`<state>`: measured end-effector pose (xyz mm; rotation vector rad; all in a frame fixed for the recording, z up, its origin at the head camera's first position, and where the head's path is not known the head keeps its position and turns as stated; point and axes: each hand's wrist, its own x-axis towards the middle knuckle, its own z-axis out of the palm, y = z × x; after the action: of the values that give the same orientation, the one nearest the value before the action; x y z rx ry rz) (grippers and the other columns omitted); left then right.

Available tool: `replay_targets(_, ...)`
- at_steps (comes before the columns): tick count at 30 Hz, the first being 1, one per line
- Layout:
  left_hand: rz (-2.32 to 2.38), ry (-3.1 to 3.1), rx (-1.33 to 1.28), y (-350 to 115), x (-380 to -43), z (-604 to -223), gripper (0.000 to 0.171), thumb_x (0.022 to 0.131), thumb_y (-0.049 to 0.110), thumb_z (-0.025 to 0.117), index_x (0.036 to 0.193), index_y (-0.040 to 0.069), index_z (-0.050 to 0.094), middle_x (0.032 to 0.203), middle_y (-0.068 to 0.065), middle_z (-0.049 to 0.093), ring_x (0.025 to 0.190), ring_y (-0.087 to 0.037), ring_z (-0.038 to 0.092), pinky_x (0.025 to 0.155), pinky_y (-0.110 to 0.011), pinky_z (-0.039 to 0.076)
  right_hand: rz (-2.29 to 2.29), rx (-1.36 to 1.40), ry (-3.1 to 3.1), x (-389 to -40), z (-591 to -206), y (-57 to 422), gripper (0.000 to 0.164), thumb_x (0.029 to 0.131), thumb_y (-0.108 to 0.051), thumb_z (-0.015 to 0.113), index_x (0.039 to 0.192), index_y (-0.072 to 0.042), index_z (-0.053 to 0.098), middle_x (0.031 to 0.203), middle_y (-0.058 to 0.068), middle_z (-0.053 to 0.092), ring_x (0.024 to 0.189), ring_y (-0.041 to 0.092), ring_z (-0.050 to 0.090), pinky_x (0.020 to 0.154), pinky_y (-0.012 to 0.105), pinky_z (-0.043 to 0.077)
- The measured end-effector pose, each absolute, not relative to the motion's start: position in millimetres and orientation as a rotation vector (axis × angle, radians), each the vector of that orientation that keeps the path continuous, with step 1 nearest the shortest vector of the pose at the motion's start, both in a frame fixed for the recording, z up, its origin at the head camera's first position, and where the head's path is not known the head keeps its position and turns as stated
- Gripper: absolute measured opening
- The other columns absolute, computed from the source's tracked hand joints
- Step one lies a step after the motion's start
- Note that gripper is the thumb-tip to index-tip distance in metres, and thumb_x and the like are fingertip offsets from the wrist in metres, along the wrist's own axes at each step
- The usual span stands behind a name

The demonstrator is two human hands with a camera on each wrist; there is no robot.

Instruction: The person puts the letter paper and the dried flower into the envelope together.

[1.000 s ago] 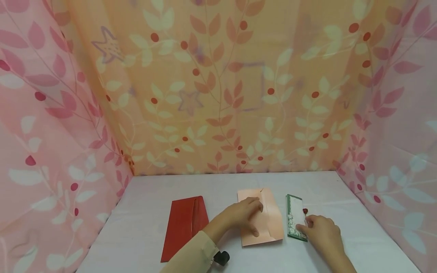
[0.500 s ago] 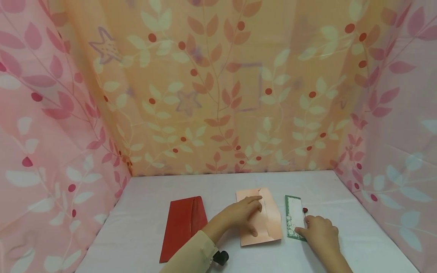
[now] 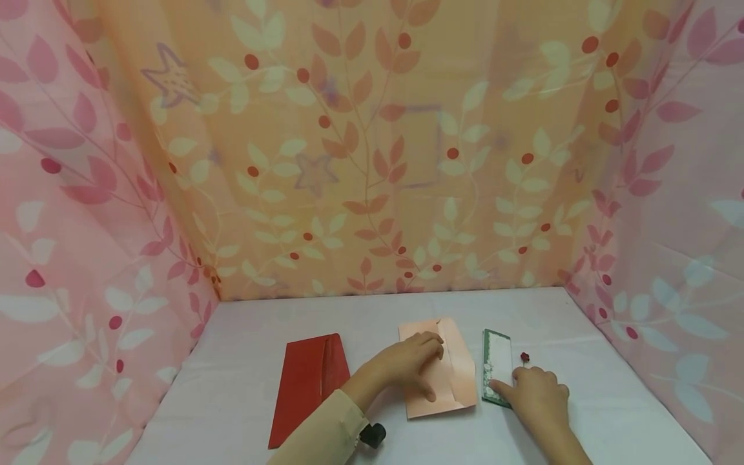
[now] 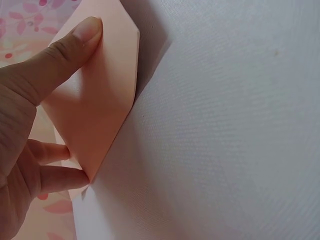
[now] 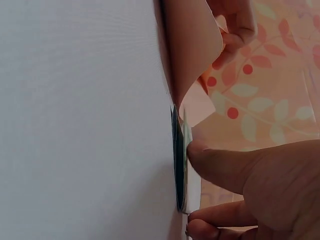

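A pale peach envelope [image 3: 455,368] lies flap-side up in the middle of the white table. My left hand [image 3: 409,365] rests on it with fingers and thumb spread; the left wrist view has the thumb lying along the peach flap [image 4: 112,90] and two fingertips against its lower edge. To the right lies a narrow green-and-white folded card [image 3: 498,361], slightly parted in the right wrist view. My right hand [image 3: 540,394] pinches its near right part, thumb on the white face, index finger at the edge. A small red rose ornament [image 3: 525,356] shows just beyond that hand.
A red envelope [image 3: 299,381] lies at the left, partly behind my left forearm. A black device [image 3: 372,434] sits at my left wrist. Flowered cloth walls [image 3: 372,194] stand behind and on both sides of the white table [image 3: 360,316].
My right thumb has slid farther left across the card. The rose ornament now stands farther from the card's edge. The left hand and both envelopes keep their places while the view shifts slightly.
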<state>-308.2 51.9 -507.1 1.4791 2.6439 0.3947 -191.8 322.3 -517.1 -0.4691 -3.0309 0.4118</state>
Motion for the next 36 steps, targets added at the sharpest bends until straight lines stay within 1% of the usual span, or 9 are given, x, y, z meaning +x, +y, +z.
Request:
replay_targets(1, 0.394, 2.648, 1.486, 51.4, -308.1, -506.6, 0.074, 0.067, 0.058, 0.09, 0.122, 0.029, 0.052, 0.15, 0.012, 0.041, 0.136, -0.009, 0.044, 0.106, -0.029, 0.047, 0.421, -0.473, -3.033, -192.1, -516.9, 321.4, 0.073, 0.076, -0.067, 0.078, 0.101, 0.001, 0.073, 0.089, 0.019, 0.068, 0.083, 0.04, 0.061, 0.071, 0.059, 0.044)
replay_targets(5, 0.401, 2.648, 1.485, 50.3, -307.9, -504.6, 0.074, 0.066, 0.059, 0.09, 0.122, 0.03, 0.053, 0.148, 0.013, 0.04, 0.13, -0.007, 0.045, 0.098, -0.025, 0.049, 0.494, -0.488, -2.992, -193.4, -519.2, 319.7, 0.069, 0.075, -0.055, 0.085, 0.109, 0.005, 0.071, 0.098, 0.025, 0.069, 0.088, 0.044, 0.061, 0.071, 0.06, 0.045)
replay_targets(9, 0.413, 2.639, 1.462, 49.9, -308.5, -504.1, 0.073, 0.066, 0.059, 0.09, 0.123, 0.031, 0.054, 0.148, 0.013, 0.039, 0.13, -0.006, 0.045, 0.1, -0.026, 0.049, 0.615, -0.478, -2.915, -194.2, -523.6, 321.2, 0.066, 0.076, -0.045, 0.087, 0.115, 0.005, 0.069, 0.104, 0.023, 0.07, 0.092, 0.046, 0.062, 0.069, 0.058, 0.045)
replay_targets(16, 0.463, 2.613, 1.429, 48.7, -308.4, -505.4, 0.076, 0.066, 0.058, 0.091, 0.127, 0.032, 0.054, 0.148, 0.012, 0.038, 0.128, -0.007, 0.048, 0.104, -0.028, 0.048, 0.757, -0.469, -2.86, -194.4, -529.6, 324.3, 0.067, 0.076, -0.037, 0.088, 0.122, 0.005, 0.064, 0.101, 0.017, 0.071, 0.091, 0.042, 0.061, 0.072, 0.056, 0.042)
replay_targets(21, 0.49, 2.609, 1.421, 48.4, -308.7, -505.8, 0.078, 0.065, 0.058, 0.092, 0.129, 0.035, 0.052, 0.149, 0.013, 0.036, 0.127, -0.007, 0.048, 0.103, -0.028, 0.048, 0.792, -0.473, -2.872, -193.1, -525.6, 323.7, 0.069, 0.077, -0.036, 0.086, 0.126, 0.005, 0.06, 0.095, 0.01, 0.071, 0.088, 0.036, 0.063, 0.073, 0.054, 0.04)
replay_targets(24, 0.492, 2.611, 1.427, 47.8, -309.1, -507.0, 0.08, 0.065, 0.058, 0.092, 0.129, 0.035, 0.051, 0.148, 0.013, 0.035, 0.127, -0.007, 0.047, 0.102, -0.027, 0.048, 0.805, -0.468, -2.888, -192.8, -521.3, 324.2, 0.07, 0.08, -0.037, 0.084, 0.129, 0.007, 0.058, 0.093, 0.009, 0.072, 0.087, 0.035, 0.066, 0.073, 0.055, 0.043)
replay_targets(27, 0.493, 2.609, 1.436, 47.5, -309.0, -506.7, 0.081, 0.064, 0.058, 0.092, 0.13, 0.035, 0.051, 0.148, 0.013, 0.035, 0.126, -0.007, 0.047, 0.101, -0.026, 0.048, 0.817, -0.454, -2.89, -191.9, -517.0, 326.6, 0.067, 0.084, -0.036, 0.081, 0.128, 0.008, 0.059, 0.092, 0.012, 0.073, 0.089, 0.035, 0.069, 0.075, 0.056, 0.049)
replay_targets(30, 0.489, 2.606, 1.441, 47.3, -308.8, -504.9, 0.082, 0.064, 0.059, 0.091, 0.131, 0.034, 0.05, 0.147, 0.013, 0.035, 0.125, -0.007, 0.047, 0.101, -0.026, 0.048, 0.848, -0.433, -2.886, -191.7, -515.5, 331.0, 0.059, 0.087, -0.036, 0.079, 0.123, 0.008, 0.064, 0.095, 0.016, 0.074, 0.091, 0.036, 0.07, 0.075, 0.056, 0.054)
replay_targets(36, 0.482, 2.596, 1.463, 48.0, -308.7, -502.3, 0.081, 0.065, 0.058, 0.091, 0.13, 0.032, 0.05, 0.147, 0.011, 0.036, 0.125, -0.007, 0.047, 0.102, -0.026, 0.048, 0.996, -0.412, -2.876, -193.6, -518.3, 340.1, 0.044, 0.092, -0.036, 0.074, 0.112, 0.003, 0.072, 0.104, 0.018, 0.074, 0.101, 0.039, 0.068, 0.084, 0.057, 0.052)
